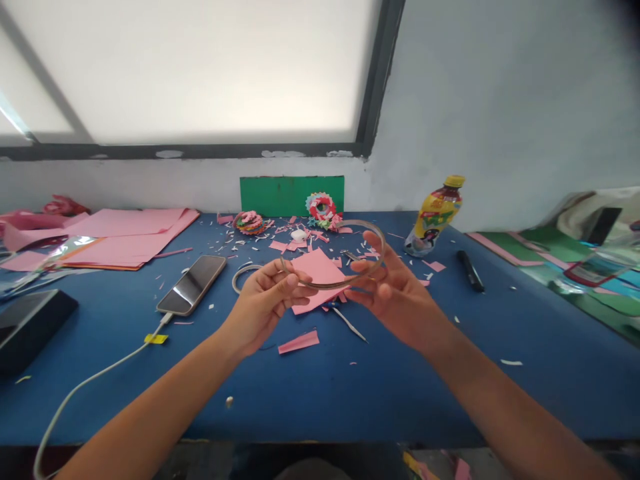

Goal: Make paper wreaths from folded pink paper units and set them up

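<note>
Both my hands hold a thin clear hoop-shaped band (350, 227) above the blue table (320, 393). My left hand (267, 300) pinches its left end, fingers closed. My right hand (395, 293) grips the right side, with fingers curled round the band. Below the band lies a pink paper square (317, 270), with a second ring or band (241, 273) on the table just left of it. A pink paper strip (299, 343) lies near my left wrist.
A phone (193, 285) on a white cable lies left of centre, with pink paper sheets (120, 240) beyond it. Paper flowers (320, 208) stand before a green card (280, 195) at the wall. A bottle (434, 217), a black marker (471, 270) and coloured sheets (575, 267) are on the right.
</note>
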Motion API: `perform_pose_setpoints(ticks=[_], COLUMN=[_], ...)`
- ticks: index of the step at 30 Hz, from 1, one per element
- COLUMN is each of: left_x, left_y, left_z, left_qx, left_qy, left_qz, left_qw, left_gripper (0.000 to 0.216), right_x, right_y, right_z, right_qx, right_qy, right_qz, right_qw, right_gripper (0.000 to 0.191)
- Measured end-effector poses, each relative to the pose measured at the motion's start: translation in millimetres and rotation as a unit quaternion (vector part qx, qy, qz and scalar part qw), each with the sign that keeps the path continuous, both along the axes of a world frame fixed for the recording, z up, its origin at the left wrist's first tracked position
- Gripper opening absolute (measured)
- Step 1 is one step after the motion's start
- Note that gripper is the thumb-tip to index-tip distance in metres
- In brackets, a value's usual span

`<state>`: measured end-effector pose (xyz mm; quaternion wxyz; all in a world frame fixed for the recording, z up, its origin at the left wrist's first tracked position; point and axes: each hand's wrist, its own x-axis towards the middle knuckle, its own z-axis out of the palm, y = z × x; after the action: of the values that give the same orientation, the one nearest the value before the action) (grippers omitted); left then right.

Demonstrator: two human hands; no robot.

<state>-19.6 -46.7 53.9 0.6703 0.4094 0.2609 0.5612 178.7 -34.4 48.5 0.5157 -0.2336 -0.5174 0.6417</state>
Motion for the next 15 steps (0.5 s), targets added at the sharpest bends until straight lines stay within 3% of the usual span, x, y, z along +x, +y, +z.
perform_pose_setpoints(ticks=[2,4,7,11,13,15], left_x=[3.3,6.4,8.3,3.9,0.7,-1.8], left_y=[-2.8,-4.9,-5.9,-6.2,-7.2,-8.1], left_z=[-1.8,-4.4,-7.6,-6.8,-5.4,-4.8], left_qx=[-0.002,-0.004,0.003,0.076,0.168,0.277], left_qy=[-0.003,0.002,0.031,0.148,0.27,0.384], left_qz=[-0.016,-0.034,-0.046,-0.017,0.019,0.057], left_qw=[1.0,0.999,0.998,0.986,0.948,0.879], left_gripper=[0.022,0.022,0.023,0.018,0.01,0.004], right_x=[-6.4,-12.6,-18.5,-19.1,-18.4,-18.3], right_y=[-2.8,-5.1,-7.2,-7.7,-7.6,-7.7], right_z=[-4.4,-8.9,-12.6,-13.1,-13.8,-15.2], right_qx=[-0.002,-0.011,-0.037,-0.033,-0.012,0.01], right_qy=[0.002,0.005,0.019,0.023,0.011,-0.011], right_qz=[0.029,0.039,0.012,-0.031,-0.032,-0.029], right_qw=[1.0,0.999,0.999,0.999,0.999,0.999], right_gripper=[0.056,0.038,0.02,0.019,0.018,0.016])
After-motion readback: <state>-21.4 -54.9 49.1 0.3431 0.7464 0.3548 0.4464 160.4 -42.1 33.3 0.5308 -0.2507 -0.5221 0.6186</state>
